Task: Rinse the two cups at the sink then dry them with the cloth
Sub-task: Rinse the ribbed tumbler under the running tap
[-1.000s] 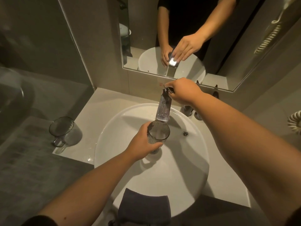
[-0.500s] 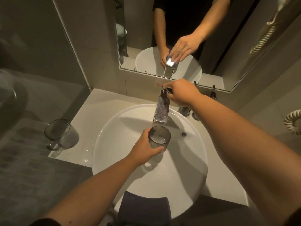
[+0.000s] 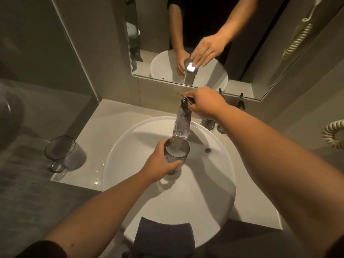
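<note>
- We see the left hand [image 3: 158, 162] wrapped around a ribbed glass cup [image 3: 176, 155], holding it upright over the white sink [image 3: 130, 146], right under the spout of the tap [image 3: 182, 121].
- A thin stream of water falls from the spout into that cup, and foamy water already sits in it.
- We see the right hand [image 3: 204, 103] at the top of the tap with its fingers curled around the lever [image 3: 189, 99]; much of the lever is hidden by the hand, so we cannot tell its position.
- The second cup [image 3: 61, 151], a clear one with a handle, stands on the pale counter [image 3: 104, 131] to the left of the sink, well apart from both hands.
- A dark folded cloth [image 3: 163, 237] hangs over the near rim of the sink, untouched.
- We see both hands and the tap repeated in the mirror [image 3: 149, 43] behind the sink.
- A coiled cord [image 3: 333, 135] hangs on the wall at the right.
</note>
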Demonstrator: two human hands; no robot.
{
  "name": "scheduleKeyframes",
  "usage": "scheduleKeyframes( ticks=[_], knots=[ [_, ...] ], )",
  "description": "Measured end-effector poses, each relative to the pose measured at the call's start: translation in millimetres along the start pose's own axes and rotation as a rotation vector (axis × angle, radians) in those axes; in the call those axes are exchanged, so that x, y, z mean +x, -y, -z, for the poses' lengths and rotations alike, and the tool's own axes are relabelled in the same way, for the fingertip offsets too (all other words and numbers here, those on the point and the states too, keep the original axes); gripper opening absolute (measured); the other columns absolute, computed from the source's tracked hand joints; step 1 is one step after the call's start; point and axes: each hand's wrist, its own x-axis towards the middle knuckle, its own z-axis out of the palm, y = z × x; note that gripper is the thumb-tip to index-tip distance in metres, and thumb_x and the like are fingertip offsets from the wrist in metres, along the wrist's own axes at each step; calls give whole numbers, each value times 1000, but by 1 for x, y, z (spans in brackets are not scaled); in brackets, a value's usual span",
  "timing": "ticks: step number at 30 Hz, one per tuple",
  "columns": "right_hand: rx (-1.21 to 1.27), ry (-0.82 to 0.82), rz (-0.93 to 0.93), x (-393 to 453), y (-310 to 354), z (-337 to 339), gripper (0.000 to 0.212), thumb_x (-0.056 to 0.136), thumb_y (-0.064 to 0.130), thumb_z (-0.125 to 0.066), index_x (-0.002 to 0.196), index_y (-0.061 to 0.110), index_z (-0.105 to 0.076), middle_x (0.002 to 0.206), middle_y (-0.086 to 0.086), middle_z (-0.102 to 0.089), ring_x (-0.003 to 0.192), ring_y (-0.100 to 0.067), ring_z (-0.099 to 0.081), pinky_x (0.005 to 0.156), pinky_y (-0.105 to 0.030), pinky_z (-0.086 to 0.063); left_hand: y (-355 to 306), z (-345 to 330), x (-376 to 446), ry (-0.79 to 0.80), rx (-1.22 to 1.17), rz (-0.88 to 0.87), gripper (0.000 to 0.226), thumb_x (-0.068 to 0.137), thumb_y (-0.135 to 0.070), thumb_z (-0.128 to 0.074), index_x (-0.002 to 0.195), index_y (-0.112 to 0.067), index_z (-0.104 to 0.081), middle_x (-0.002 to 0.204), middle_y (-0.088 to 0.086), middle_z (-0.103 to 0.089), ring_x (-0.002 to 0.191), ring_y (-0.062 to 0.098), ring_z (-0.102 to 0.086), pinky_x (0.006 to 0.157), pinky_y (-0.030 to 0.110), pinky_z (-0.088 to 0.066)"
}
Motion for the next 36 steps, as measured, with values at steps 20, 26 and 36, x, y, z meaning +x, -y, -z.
scheduleKeyframes(
  ticks=[20,26,36],
  knots=[
    [-177,-166,-31,-28,34,-31,31,90,13,-43,117,5,-54,117,-18,-54,101,-37,-52,84,-44,-40,8,37,-18,-53,582,-187,76,67,-41,-71,136,-21,-46,131,0,-55,121,25,-52,105,37,-38],
    [-134,-154,-34,-28,30,-34,27,87,11,-46,112,5,-54,113,-18,-52,98,-36,-51,79,-42,-39,6,63,-18,22,900,-333,77,66,-39,-70,137,-24,-45,134,-2,-53,126,26,-48,115,45,-25],
    [-92,-154,-55,-27,27,-39,29,87,14,-48,115,7,-54,112,-16,-52,98,-34,-51,81,-43,-43,-4,94,-17,119,1473,-706,80,62,-36,-83,134,-23,-51,126,0,-59,115,30,-56,113,61,-28]
  ],
)
